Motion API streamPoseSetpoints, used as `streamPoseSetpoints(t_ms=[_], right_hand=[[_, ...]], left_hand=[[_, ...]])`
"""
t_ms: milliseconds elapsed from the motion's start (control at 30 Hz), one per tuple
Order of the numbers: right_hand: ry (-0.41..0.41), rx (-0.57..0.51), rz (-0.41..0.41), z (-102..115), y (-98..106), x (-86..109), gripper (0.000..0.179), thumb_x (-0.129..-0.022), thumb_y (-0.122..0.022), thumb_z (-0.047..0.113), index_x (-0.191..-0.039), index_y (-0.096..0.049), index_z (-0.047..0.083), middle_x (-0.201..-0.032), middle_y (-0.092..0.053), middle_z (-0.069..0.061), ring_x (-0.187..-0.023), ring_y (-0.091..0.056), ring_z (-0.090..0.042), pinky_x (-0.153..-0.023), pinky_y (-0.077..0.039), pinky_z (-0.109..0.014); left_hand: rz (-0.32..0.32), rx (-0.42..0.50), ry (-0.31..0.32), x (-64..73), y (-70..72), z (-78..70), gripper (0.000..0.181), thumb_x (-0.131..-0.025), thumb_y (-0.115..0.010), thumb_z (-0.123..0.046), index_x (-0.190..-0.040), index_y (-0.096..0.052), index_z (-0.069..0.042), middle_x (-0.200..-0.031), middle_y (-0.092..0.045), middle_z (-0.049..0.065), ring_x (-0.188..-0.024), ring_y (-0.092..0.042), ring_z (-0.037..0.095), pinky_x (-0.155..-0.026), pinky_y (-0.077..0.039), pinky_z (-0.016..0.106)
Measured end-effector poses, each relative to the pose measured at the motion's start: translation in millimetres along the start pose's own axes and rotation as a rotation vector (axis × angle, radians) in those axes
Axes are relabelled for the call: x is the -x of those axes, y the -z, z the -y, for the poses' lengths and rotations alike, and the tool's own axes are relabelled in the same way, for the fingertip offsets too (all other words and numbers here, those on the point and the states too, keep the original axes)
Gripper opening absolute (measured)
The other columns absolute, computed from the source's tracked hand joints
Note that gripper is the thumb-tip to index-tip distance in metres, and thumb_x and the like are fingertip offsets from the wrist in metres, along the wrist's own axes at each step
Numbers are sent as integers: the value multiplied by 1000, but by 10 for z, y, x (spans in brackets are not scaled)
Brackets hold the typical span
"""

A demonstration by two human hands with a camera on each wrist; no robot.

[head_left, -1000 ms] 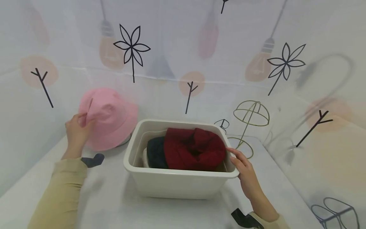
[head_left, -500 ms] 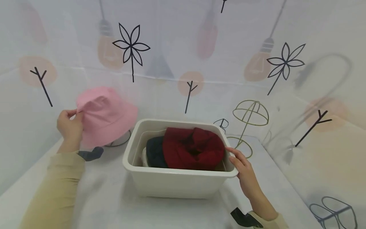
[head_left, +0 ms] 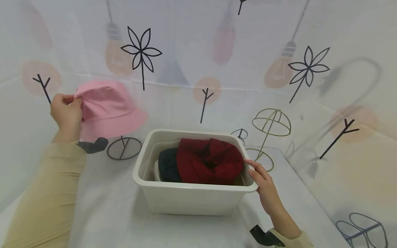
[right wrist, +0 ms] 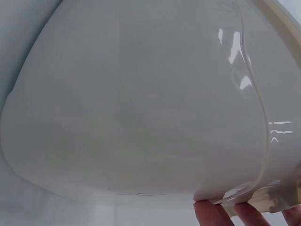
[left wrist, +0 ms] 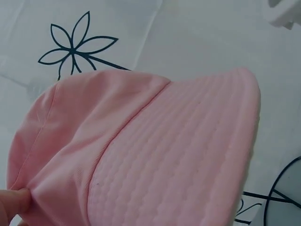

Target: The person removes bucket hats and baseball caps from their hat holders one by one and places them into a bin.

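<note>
My left hand (head_left: 66, 112) pinches the crown of a pink bucket hat (head_left: 107, 103) between thumb and fingers. It holds the hat above the table at the left, brim downward to the right; the left wrist view shows the hat's stitched brim (left wrist: 174, 155) close up. Under it stands the round base of a dark wire hat stand (head_left: 121, 159), whose top is hidden by the hat. At the other side, my right hand (head_left: 267, 187) holds the right rim of a white plastic bin (head_left: 198, 199). Its fingertips (right wrist: 209, 212) touch the bin's outside near the rim.
A dark red fabric hat (head_left: 211, 162) lies in the bin beside a dark teal cloth item (head_left: 169, 165) and something white. Behind the bin's right end stands a gold wire hat stand (head_left: 267, 137). Printed cloth (head_left: 173, 110) walls the white table (head_left: 118, 206) behind.
The left hand has lifted the pink hat up and left, and the dark stand's base has come into view. My right hand and the bin have stayed in place.
</note>
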State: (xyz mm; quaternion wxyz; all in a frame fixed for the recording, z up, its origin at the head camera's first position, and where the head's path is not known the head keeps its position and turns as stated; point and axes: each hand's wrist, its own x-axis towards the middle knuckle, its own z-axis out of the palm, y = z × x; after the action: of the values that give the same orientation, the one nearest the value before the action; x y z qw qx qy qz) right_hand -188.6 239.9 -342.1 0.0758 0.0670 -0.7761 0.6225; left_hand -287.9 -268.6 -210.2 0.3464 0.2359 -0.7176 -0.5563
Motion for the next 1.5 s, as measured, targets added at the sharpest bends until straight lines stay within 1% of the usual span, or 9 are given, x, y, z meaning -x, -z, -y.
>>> streamPoseSetpoints(t_ms=[133, 300, 500, 700, 967, 1133, 1333, 1433, 1500], right_hand=[[0, -1, -1, 9, 0, 2, 41, -100, -40, 27, -135, -42, 6, -138, -36, -7, -113, -44, -17, -82, -45, -25], [-8, 3, 3, 20, -5, 14, 41, -100, -40, 27, -135, -42, 6, -139, -35, -8, -114, -43, -19, -82, -45, -25], [-3, 7, 4, 32, -3, 15, 41, -100, -40, 27, -135, -42, 6, -139, -36, -9, -112, -45, -16, -81, -45, -25], [-4, 1, -3, 34, -6, 13, 41, -100, -40, 26, -135, -42, 5, -138, -36, -9, -110, -47, -13, -81, -45, -24], [2, -15, -8, 40, -17, 9, 42, -100, -41, 26, -135, -41, 4, -137, -36, -8, -110, -47, -11, -81, -45, -23], [-2, -19, -7, 40, -19, 13, 42, -100, -41, 27, -135, -41, 4, -138, -36, -7, -111, -46, -12, -81, -45, -23], [-11, -21, -15, 34, -11, 19, 42, -100, -41, 27, -135, -41, 4, -138, -36, -7, -112, -46, -12, -81, -45, -23], [-12, -21, -21, 34, -2, 22, 42, -100, -41, 27, -135, -42, 5, -137, -36, -7, -112, -45, -13, -81, -45, -23], [-11, -20, -23, 42, 0, 21, 42, -100, -41, 28, -135, -41, 5, -138, -36, -7, -112, -45, -14, -81, -45, -23]], left_hand=[[25, 114, 14, -16, 30, -211, 17, -91, -57, -20, -80, -47, -28, -83, -44, -11, -65, -47, 1, -42, -41, 10], [84, 299, -15, 85, 29, -458, 15, -89, -59, -13, -82, -50, -22, -86, -47, -4, -68, -50, 5, -36, -43, 16], [255, 529, 12, 297, 31, -732, 15, -88, -61, -8, -90, -49, -16, -92, -50, -2, -67, -55, 9, -37, -49, 26], [419, 595, 37, 528, 14, -885, 19, -87, -65, -12, -95, -47, -15, -97, -52, 2, -60, -54, 12, -45, -49, 25], [603, 561, -56, 915, -67, -906, 16, -89, -61, -12, -94, -46, -14, -94, -52, 4, -59, -56, 10, -47, -48, 23], [696, 483, -116, 1150, -147, -895, 14, -91, -60, -14, -96, -47, -13, -84, -58, 1, -62, -56, 10, -50, -50, 24], [786, 222, -186, 1377, -333, -808, 13, -94, -55, -17, -102, -47, -11, -95, -59, 6, -75, -57, 12, -60, -53, 27], [823, 80, -262, 1448, -499, -707, 17, -95, -52, -17, -107, -44, -8, -101, -61, 10, -79, -57, 15, -63, -51, 27], [812, -18, -350, 1487, -626, -646, 18, -95, -52, -19, -108, -44, -9, -106, -62, 12, -89, -57, 20, -71, -50, 32]])
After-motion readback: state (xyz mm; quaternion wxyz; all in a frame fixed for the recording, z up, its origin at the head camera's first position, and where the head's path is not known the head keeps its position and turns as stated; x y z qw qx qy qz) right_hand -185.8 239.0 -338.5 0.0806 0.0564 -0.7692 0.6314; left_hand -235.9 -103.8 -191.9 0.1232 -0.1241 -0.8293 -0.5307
